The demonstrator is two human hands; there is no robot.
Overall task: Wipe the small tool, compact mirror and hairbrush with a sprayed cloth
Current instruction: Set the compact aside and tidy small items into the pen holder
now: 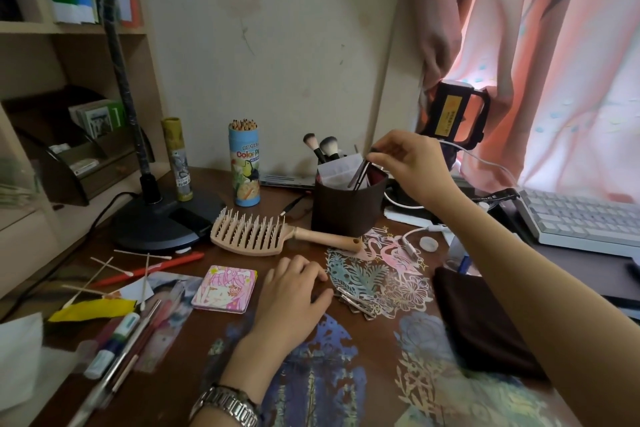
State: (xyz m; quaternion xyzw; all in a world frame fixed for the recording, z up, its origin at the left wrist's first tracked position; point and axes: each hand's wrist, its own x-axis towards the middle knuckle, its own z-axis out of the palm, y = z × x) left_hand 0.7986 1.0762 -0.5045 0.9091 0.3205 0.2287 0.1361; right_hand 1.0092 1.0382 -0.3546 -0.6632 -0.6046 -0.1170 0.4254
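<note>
Two bare hands at work over a dark wooden desk [194, 350]; landmark for all positions is the brown holder cup [346, 208] standing near the back of the desk.

1. Right hand [405, 163]: raised just above the cup's rim, fingertips pinching the top end of a small tool [362, 174], a slim dark tweezer-like piece whose lower end dips into the cup.
2. Left hand [294, 291]: in front of the cup, palm down, fingers loosely bent and resting on the desk and the edge of the paper-cut sheets [377, 281]; it holds nothing. A metal watch [225, 406] sits on its wrist.
3. Hairbrush [273, 236]: beige, vented, lying bristles up just left of and in front of the cup, handle end pointing toward the cup's base.
4. Compact mirror [225, 289]: square, pink cartoon cover, closed flat on the desk, in front of the cup and to its left, just beside the left hand.
5. Makeup brushes [323, 147]: two, upright inside the cup, with a white packet [337, 168].
6. Coloured pencil tube [244, 163]: upright, left of the cup.
7. Desk lamp [162, 222]: black base, farther left of the cup.
8. Cotton swabs [138, 263]: scattered far left and in front of the cup.
9. Dark cloth [485, 319]: folded, in front of the cup and to its right.
10. Keyboard [581, 218]: pale, right of the cup.
</note>
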